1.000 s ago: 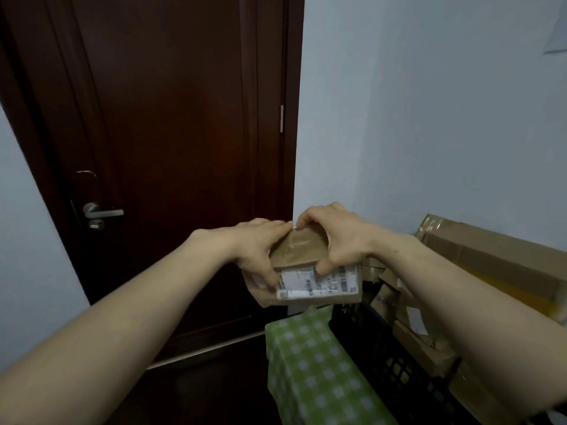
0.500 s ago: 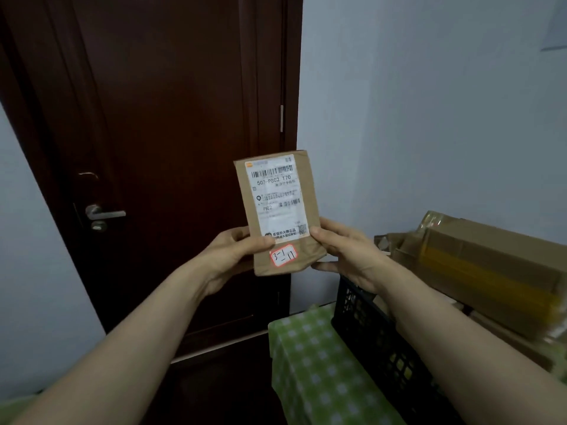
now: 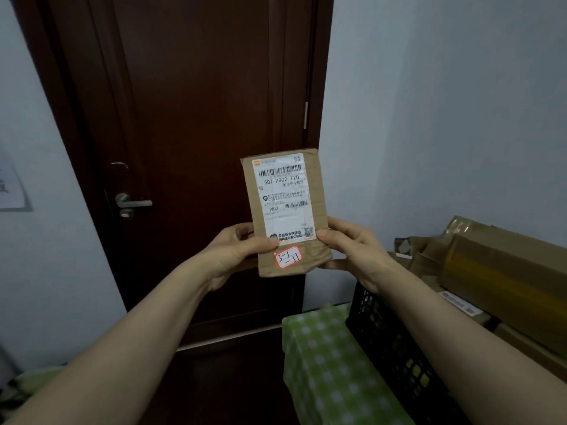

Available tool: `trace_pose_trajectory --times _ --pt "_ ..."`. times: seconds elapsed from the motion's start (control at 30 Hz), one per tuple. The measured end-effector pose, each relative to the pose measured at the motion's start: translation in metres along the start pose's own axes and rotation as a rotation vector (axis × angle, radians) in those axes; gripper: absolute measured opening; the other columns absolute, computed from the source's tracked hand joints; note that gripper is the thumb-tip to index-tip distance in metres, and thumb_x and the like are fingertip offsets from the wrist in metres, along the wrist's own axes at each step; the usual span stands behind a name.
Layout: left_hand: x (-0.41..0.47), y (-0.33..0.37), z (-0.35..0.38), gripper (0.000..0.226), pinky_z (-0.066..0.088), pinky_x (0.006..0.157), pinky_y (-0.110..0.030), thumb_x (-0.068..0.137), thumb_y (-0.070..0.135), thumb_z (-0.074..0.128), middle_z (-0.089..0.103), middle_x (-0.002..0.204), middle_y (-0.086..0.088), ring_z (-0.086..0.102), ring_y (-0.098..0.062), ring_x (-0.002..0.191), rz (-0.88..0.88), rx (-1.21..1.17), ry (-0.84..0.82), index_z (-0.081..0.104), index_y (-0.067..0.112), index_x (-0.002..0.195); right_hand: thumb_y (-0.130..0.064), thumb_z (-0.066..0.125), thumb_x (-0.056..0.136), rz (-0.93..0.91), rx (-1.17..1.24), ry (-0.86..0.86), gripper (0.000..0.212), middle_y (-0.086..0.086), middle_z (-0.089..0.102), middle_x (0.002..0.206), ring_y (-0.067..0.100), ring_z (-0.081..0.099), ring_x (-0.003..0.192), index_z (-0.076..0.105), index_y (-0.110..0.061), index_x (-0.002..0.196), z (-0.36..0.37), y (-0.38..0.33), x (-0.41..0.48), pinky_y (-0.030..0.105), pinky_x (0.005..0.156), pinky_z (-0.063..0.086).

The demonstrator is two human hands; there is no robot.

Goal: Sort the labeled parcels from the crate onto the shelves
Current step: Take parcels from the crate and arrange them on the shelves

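Note:
A small brown parcel (image 3: 316,191) stands upright in front of the dark door, its white shipping label facing me and a red-edged sticker (image 3: 287,256) reading 3-1-11 near its lower edge. My left hand (image 3: 233,253) holds its lower left side, thumb on the front. My right hand (image 3: 352,250) holds the lower right side, thumb on the label's corner. The black crate (image 3: 386,335) sits low at the right, with several brown parcels (image 3: 503,271) piled in it. No shelves are in view.
A dark wooden door (image 3: 190,118) with a metal handle (image 3: 132,204) fills the middle. A green checked cloth (image 3: 325,363) covers the surface under the crate. Pale walls stand on both sides, with a paper sheet (image 3: 12,191) on the left wall.
Both hands lifted the parcel out of the crate and turned it upright with the label toward me. Since half a second ago it has stayed almost still.

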State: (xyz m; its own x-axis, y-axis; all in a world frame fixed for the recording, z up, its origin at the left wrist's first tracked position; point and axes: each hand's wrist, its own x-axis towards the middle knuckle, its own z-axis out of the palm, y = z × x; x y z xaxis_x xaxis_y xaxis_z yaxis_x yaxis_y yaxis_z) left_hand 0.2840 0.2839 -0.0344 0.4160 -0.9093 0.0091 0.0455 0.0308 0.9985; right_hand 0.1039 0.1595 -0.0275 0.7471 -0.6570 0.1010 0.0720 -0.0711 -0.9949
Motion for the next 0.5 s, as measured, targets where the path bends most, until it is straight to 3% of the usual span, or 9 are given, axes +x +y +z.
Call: trace_pose_trajectory --times 0.13,0.27,0.4,0.5 --pt "-0.011 0.002 -0.021 0.064 0.057 0.081 -0.03 0.059 0.017 0.085 0.072 0.108 -0.005 0.068 -0.018 0.101 -0.036 -0.019 0.048 0.061 0.008 0.117 -0.023 0.065 0.083 0.013 0.039 -0.078 0.047 0.004 0.068 0.116 0.013 0.066 0.102 0.058 -0.017 0.129 0.018 0.007 0.012 0.037 0.083 0.058" --pt "-0.028 0.002 -0.039 0.047 0.055 0.082 -0.031 0.064 0.025 0.072 0.073 0.104 -0.002 0.068 -0.016 0.098 -0.027 -0.033 0.148 0.064 0.014 0.109 -0.025 0.073 0.068 0.033 0.124 -0.167 0.07 0.011 0.067 0.116 0.017 0.067 0.103 0.051 -0.02 0.135 0.045 0.016 0.026 0.037 0.089 0.055" --pt "-0.057 0.0 -0.063 0.044 0.051 0.09 -0.035 0.069 0.03 0.078 0.072 0.108 0.0 0.067 -0.016 0.103 -0.005 -0.062 0.286 0.066 0.019 0.11 -0.011 0.07 0.078 0.03 0.186 -0.228 0.057 0.012 0.069 0.111 0.021 0.067 0.102 0.054 -0.014 0.132 0.085 0.019 0.046 0.039 0.09 0.055" --pt "-0.09 0.005 -0.09 0.045 0.051 0.088 -0.03 0.067 0.027 0.08 0.072 0.107 0.003 0.067 -0.011 0.101 0.007 -0.035 0.411 0.067 0.019 0.109 -0.006 0.067 0.079 0.044 0.228 -0.344 0.052 0.009 0.072 0.105 0.018 0.069 0.098 0.056 -0.012 0.129 0.125 0.021 0.056 0.036 0.085 0.057"
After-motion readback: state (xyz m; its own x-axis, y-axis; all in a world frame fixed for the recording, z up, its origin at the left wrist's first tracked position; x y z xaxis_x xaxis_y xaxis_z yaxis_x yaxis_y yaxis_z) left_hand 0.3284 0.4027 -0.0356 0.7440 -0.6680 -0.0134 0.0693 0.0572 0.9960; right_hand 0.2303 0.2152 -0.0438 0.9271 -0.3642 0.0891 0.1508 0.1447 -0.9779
